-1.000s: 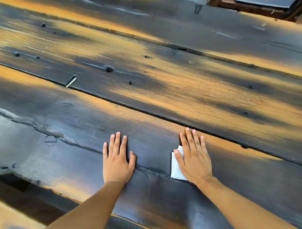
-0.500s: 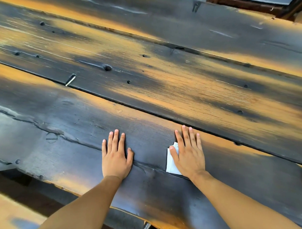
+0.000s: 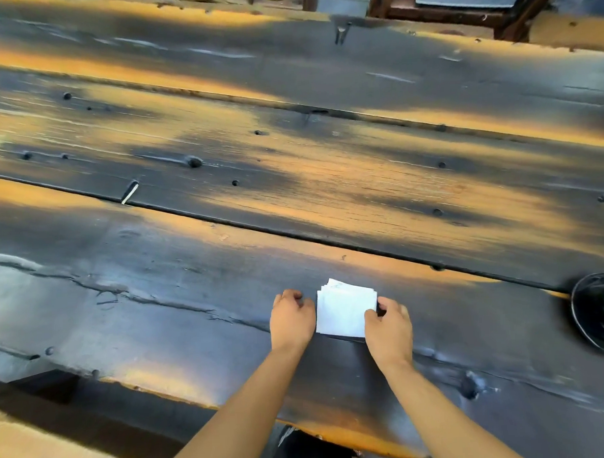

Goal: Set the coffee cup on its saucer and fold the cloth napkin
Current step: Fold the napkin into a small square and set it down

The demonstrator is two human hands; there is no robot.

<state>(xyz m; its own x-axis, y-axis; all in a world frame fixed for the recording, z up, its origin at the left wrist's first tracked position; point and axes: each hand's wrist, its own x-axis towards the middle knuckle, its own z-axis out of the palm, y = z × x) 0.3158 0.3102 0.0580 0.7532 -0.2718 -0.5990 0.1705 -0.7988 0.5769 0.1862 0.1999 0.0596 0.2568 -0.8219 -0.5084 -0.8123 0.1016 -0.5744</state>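
My left hand (image 3: 291, 318) rests on the table (image 3: 159, 302) with its fingers curled under, holding nothing that I can see, knuckles just beside the left edge of the folded white napkin (image 3: 344, 309). My right hand (image 3: 388, 328) sits at the napkin's right edge, thumb and fingertips drawn together there; it seems to pinch that edge, though I cannot see the contact plainly. The napkin lies flat between the two hands as a small rectangle, its layered edges fanning slightly at the far left corner, on the nearest plank and close to the table's near edge. Both forearms reach in from the bottom of the view, bare. At the right edge of the view, on the same plank, sits a dark round saucer (image 3: 591, 314) with something pale on it, cut off by the frame; I cannot tell whether that is the cup. The table is dark, weathered planks with worn orange patches, knots and long seams running across.
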